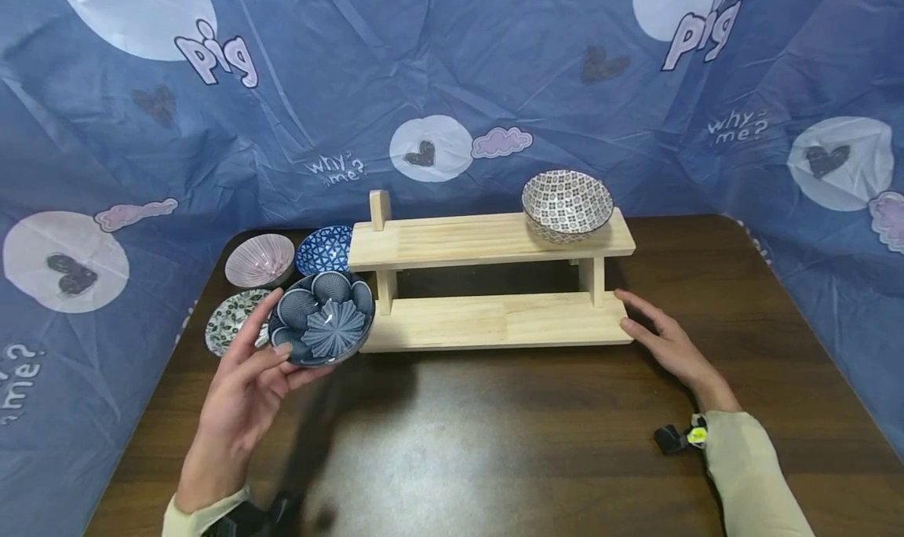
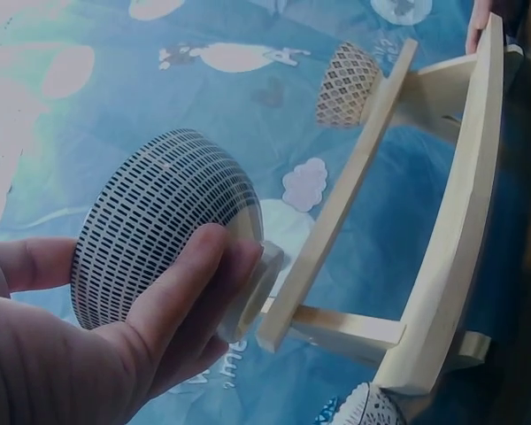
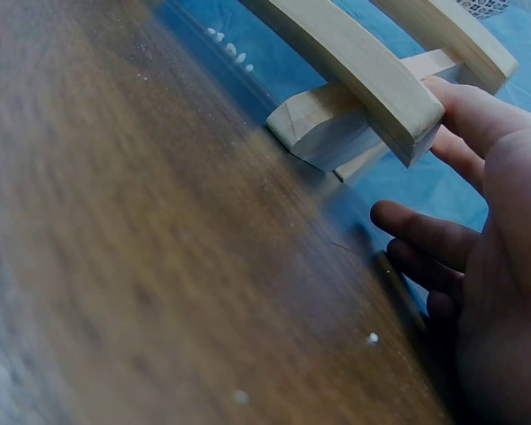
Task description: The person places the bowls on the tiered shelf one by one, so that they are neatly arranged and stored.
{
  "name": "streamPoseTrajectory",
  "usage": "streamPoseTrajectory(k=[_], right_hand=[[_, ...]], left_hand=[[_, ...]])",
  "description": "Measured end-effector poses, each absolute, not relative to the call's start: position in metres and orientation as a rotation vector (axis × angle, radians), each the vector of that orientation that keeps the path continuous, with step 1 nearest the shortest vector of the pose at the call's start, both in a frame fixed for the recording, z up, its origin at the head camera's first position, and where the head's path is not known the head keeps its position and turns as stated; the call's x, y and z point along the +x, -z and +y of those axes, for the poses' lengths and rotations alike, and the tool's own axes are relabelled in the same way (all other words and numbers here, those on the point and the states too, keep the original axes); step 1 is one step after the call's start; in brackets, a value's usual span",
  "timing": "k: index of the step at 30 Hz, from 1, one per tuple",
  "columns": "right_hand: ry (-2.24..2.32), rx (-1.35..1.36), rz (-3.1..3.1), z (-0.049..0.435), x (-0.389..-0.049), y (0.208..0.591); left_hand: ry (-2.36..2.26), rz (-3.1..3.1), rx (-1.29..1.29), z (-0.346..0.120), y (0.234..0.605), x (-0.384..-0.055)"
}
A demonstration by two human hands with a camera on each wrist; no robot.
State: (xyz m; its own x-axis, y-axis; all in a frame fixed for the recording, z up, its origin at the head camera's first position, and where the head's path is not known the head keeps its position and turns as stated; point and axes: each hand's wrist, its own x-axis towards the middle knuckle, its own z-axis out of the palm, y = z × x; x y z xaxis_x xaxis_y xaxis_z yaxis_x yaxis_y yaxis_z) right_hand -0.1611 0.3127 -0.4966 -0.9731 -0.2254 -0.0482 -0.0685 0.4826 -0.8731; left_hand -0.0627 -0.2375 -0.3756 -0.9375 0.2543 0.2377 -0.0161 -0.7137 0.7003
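Note:
In the head view, my left hand point(image 1: 243, 392) grips a dark blue bowl point(image 1: 332, 325) with a flower pattern inside. The left wrist view shows the bowl's outside point(image 2: 159, 230), covered in dark dashes, and its pale foot point(image 2: 248, 297) beside the fingers. The bowl is held up in front of the left end of a two-tier wooden rack point(image 1: 487, 325). My right hand point(image 1: 671, 348) is at the right end of the lower board, its fingertips at the wood. In the right wrist view, the lower fingers point(image 3: 425, 235) are off the board point(image 3: 363, 80).
A patterned black-and-white bowl point(image 1: 565, 203) stands on the upper tier at right. Left of the rack are a pink striped bowl point(image 1: 260, 260), a blue patterned bowl point(image 1: 323, 249) and a green leaf-patterned dish point(image 1: 229, 321), partly hidden. Blue printed cloth point(image 1: 438, 74) hangs behind the brown table point(image 1: 452, 443).

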Motion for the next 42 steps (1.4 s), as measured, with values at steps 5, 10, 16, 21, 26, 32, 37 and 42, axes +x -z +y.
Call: streamPoseTrajectory(k=[5, 10, 16, 21, 26, 32, 37, 42], right_hand=[[1.490, -0.252, 2.555, 0.312, -0.162, 0.496], [1.490, -0.246, 2.554, 0.312, -0.163, 0.496], [1.505, -0.249, 2.560, 0.313, -0.163, 0.498], [1.503, -0.255, 2.574, 0.313, -0.162, 0.500], [1.487, -0.265, 2.603, 0.314, -0.162, 0.501], [1.479, -0.254, 2.608, 0.313, -0.161, 0.502], [1.476, -0.260, 2.606, 0.312, -0.161, 0.501], [1.468, -0.266, 2.621, 0.313, -0.161, 0.501]], left_hand=[[-2.730, 1.116, 0.495, -0.235, 0.376, -0.064], [-2.735, 1.129, 0.476, -0.233, 0.376, -0.065], [-2.742, 1.112, 0.464, -0.233, 0.376, -0.065], [-2.738, 1.115, 0.471, -0.233, 0.375, -0.066], [-2.732, 1.155, 0.459, -0.232, 0.371, -0.069], [-2.715, 1.227, 0.416, -0.228, 0.364, -0.074], [-2.702, 1.262, 0.382, -0.223, 0.360, -0.080], [-2.696, 1.290, 0.365, -0.218, 0.357, -0.086]])
